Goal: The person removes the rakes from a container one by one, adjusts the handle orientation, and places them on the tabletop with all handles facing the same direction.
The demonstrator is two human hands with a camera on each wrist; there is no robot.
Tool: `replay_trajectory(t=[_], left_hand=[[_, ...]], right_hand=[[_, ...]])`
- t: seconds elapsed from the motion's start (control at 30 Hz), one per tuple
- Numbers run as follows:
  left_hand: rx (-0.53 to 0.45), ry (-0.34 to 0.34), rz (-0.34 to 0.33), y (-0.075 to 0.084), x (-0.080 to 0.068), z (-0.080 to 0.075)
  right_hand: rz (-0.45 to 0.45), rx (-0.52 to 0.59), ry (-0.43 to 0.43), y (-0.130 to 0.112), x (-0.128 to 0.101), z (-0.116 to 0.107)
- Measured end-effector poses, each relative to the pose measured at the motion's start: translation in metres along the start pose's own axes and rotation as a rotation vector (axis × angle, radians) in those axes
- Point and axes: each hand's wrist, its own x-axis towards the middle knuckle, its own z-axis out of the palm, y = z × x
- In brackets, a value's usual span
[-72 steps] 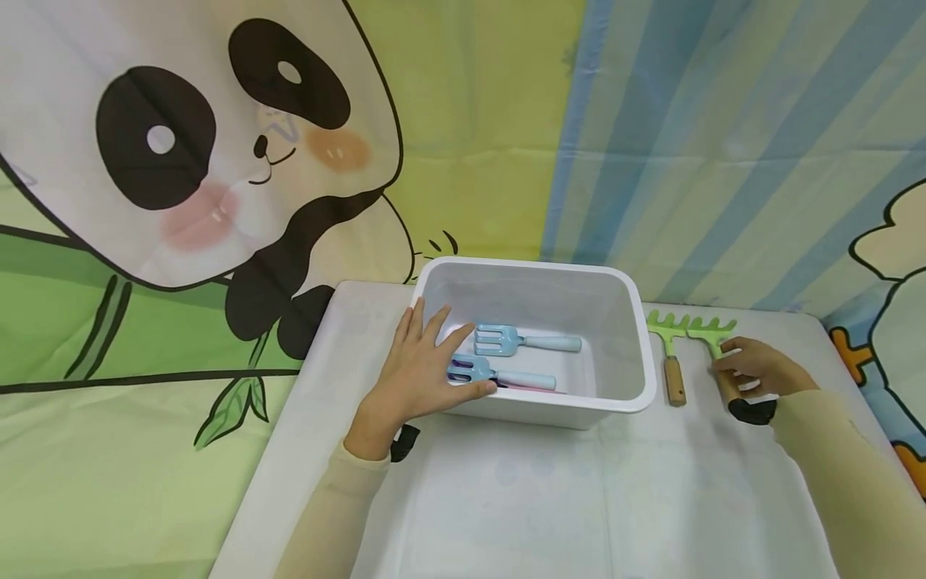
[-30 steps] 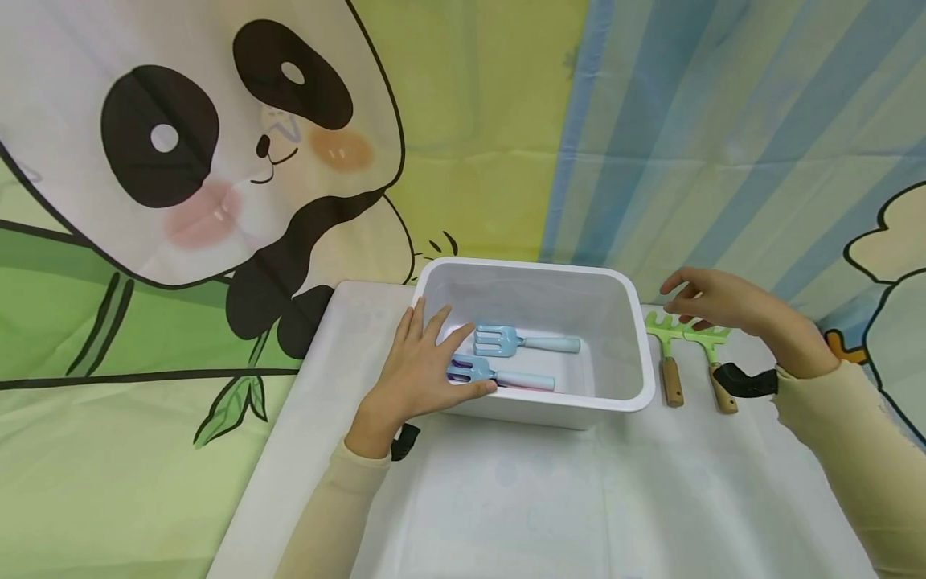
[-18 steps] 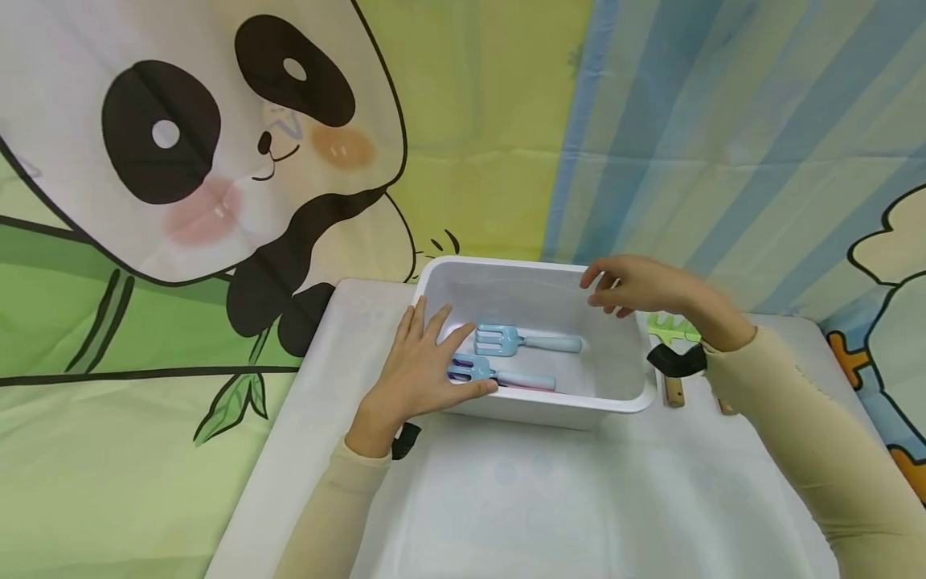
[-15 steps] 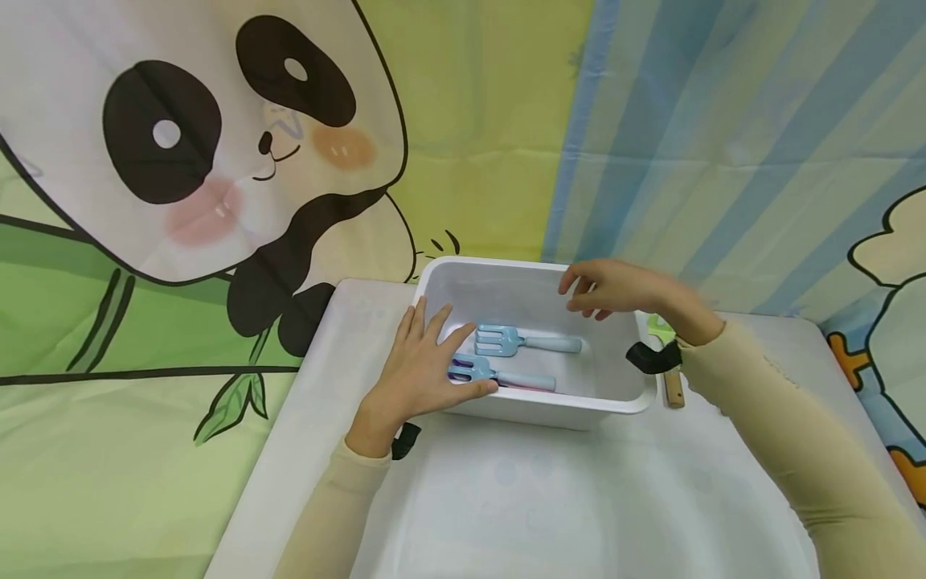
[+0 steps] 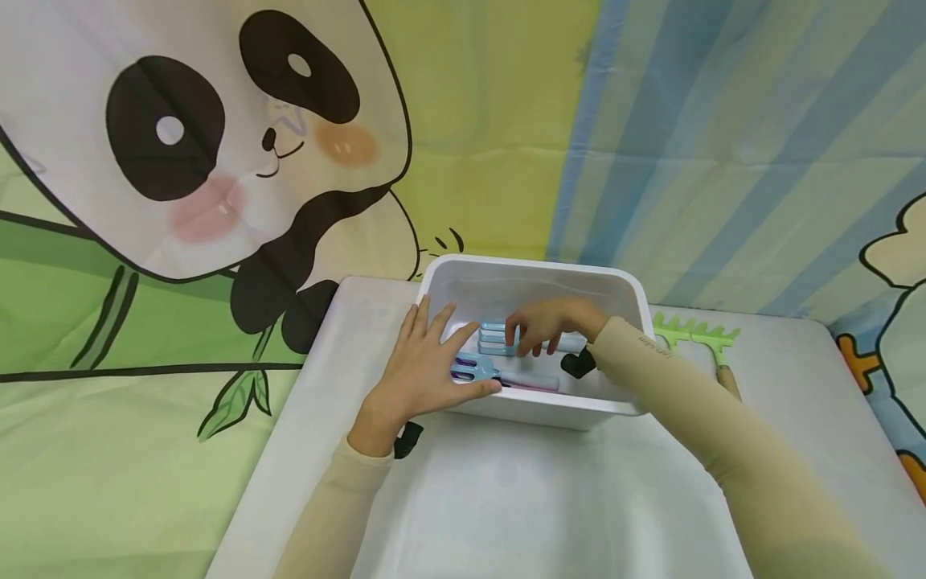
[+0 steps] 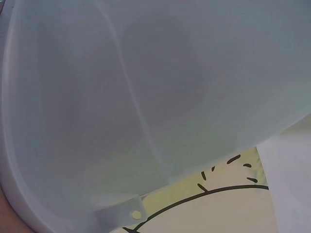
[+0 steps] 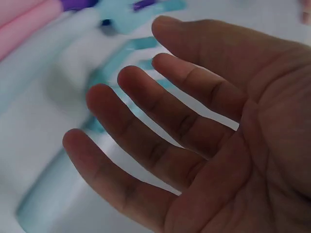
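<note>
My left hand [image 5: 423, 366], fingers spread, rests on the near left corner of a white plastic bin [image 5: 535, 262]; the left wrist view shows mostly the bin's outer wall [image 6: 160, 87]. Inside lie two light blue hand forks. Over the farther fork [image 5: 495, 338] hovers my right hand [image 5: 551, 320], hiding its middle. The right wrist view shows that hand [image 7: 209, 126] with loosely bent fingers and nothing in its grasp. The nearer fork [image 5: 524, 379] lies along the front wall. Under it shows a pink handle [image 7: 34, 29] with a purple part [image 7: 75, 4].
Right of the bin, two green hand rakes lie on the white table [image 5: 499, 507], the left rake [image 5: 673, 328] partly behind my right sleeve and the right rake [image 5: 714, 338] with a wooden handle. A printed panda curtain [image 5: 477, 121] hangs behind.
My right hand has left the right-hand rake, passed left over the bin's right rim and come down inside above the farther fork. The left hand has stayed on the bin.
</note>
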Motion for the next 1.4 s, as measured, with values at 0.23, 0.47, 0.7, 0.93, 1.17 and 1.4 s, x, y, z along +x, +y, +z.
replay_trajectory(t=[0.23, 0.47, 0.7, 0.93, 1.17, 1.4], left_hand=[[0.0, -0.001, 0.003, 0.002, 0.003, -0.001], [0.011, -0.005, 0.0, 0.002, 0.005, -0.001], [0.013, -0.006, 0.004, 0.001, 0.005, -0.001], [0.012, 0.003, 0.004, 0.001, 0.004, -0.001], [0.012, -0.006, 0.0, 0.001, 0.002, -0.001], [0.001, -0.004, -0.009, 0.002, 0.002, -0.001]], right_hand=[[0.06, 0.023, -0.051, 0.01, 0.018, 0.015], [0.104, 0.015, -0.108, 0.02, 0.028, 0.028], [0.119, -0.01, -0.115, 0.022, 0.035, 0.036], [0.11, -0.019, -0.12, 0.021, 0.035, 0.035], [0.115, -0.009, -0.127, 0.019, 0.032, 0.033], [0.1, -0.045, -0.12, 0.014, 0.028, 0.029]])
